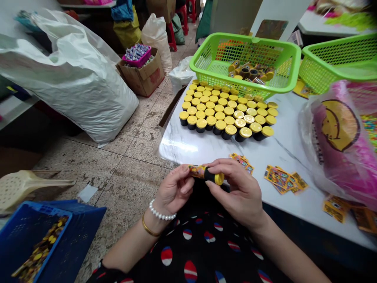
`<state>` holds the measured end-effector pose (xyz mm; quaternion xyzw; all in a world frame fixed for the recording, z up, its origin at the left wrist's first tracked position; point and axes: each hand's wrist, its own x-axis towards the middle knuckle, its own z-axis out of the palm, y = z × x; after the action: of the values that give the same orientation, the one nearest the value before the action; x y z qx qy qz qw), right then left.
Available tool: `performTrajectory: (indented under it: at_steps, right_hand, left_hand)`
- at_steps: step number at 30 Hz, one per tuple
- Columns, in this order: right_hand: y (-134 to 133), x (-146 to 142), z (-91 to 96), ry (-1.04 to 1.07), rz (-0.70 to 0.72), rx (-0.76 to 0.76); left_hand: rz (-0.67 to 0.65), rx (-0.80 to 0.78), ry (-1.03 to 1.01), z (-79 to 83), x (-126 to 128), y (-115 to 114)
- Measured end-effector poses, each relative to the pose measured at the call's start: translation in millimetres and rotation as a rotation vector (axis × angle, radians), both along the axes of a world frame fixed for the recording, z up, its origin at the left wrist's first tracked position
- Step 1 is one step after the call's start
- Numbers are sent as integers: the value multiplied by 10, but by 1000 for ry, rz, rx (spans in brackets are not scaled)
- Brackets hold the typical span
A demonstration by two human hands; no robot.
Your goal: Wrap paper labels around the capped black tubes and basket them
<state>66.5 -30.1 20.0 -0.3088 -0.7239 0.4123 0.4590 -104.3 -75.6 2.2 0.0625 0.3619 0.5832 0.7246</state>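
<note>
My left hand (173, 186) and my right hand (243, 188) hold a small yellow-capped tube (209, 174) between them, lying almost level above my lap. Left fingertips pinch its printed orange-yellow end; right thumb and fingers grip the black part by the cap. Whether the printed part is a separate label or sleeve I cannot tell. Beyond my hands, many upright black tubes with yellow caps (219, 116) stand in close rows on the white table (182, 147). Printed labels (281, 179) lie in a loose pile right of my right hand, with more labels (244, 162) just behind it.
A green basket (244, 88) at the back holds loose printed tubes (250, 72). Another green basket (338, 59) and a pink printed bag (338, 137) sit at the right. On the floor at left are a white sack (88, 86) and a blue crate (79, 232).
</note>
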Motion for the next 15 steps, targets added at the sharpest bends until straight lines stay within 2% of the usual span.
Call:
performTrajectory:
  at_steps: [4,7,8,10,12,15]
  right_hand:
    - [14,41,-24,40,-96,-42]
    - [26,71,-12,87,-79,-52]
    - [35,76,0,96,-56,-28]
    - [60,83,32,79,-1,53]
    - [91,96,71,7,41,133]
    - [129,150,119,-121,65,170]
  left_hand:
    - [100,-5,334,38,32,-41]
    - [178,142,490,75,18,-54]
    - [152,204,502,89,7,-49]
    - [1,288,467,112,-15,-28]
    - [-141,296,427,125,-32,3]
    - [-160,277,446,124,-53,53]
